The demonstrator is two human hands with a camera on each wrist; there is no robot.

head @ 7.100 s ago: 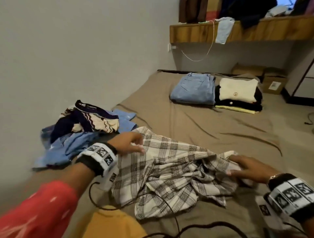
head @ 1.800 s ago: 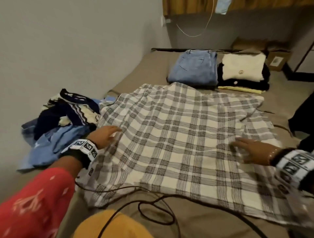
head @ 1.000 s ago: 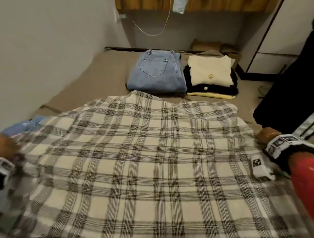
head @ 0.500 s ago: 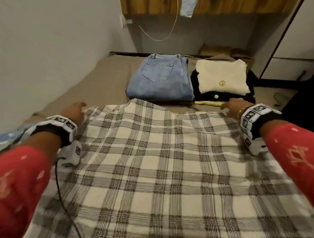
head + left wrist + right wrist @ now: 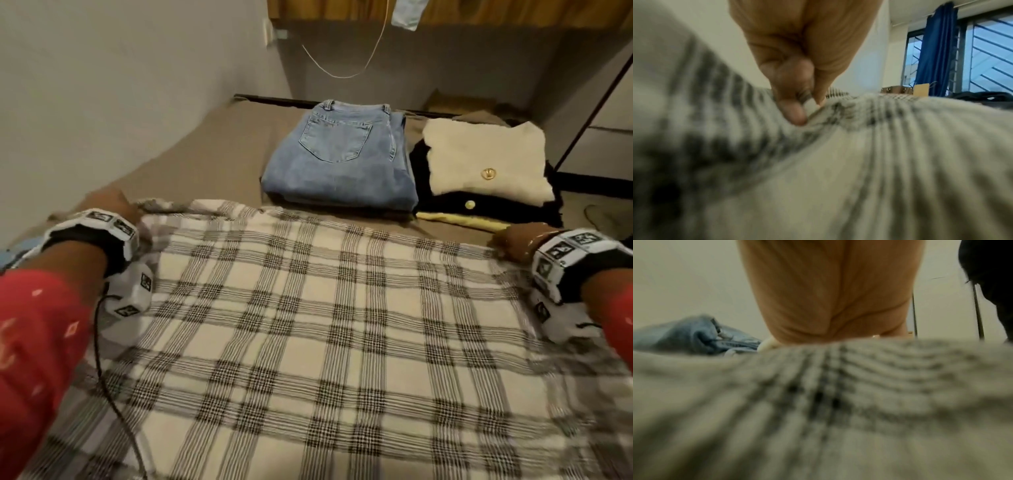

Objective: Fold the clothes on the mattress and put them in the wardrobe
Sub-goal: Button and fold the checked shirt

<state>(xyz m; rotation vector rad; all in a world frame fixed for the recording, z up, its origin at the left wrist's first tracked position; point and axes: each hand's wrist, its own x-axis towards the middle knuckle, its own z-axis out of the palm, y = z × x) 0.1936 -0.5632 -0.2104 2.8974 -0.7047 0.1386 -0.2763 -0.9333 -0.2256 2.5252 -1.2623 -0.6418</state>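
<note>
The plaid shirt (image 5: 342, 342) lies spread across the mattress (image 5: 212, 154), filling the lower frame. The left hand (image 5: 113, 202) pinches its far corner at mid-left; the right hand (image 5: 513, 236) sits at the opposite corner (grip hidden), likely pulling it taut for folding.

Both arms reach forward, spread apart, left hand (image 5: 114, 205) in a pinching grip, right hand (image 5: 513, 240) fingers hidden.
</note>
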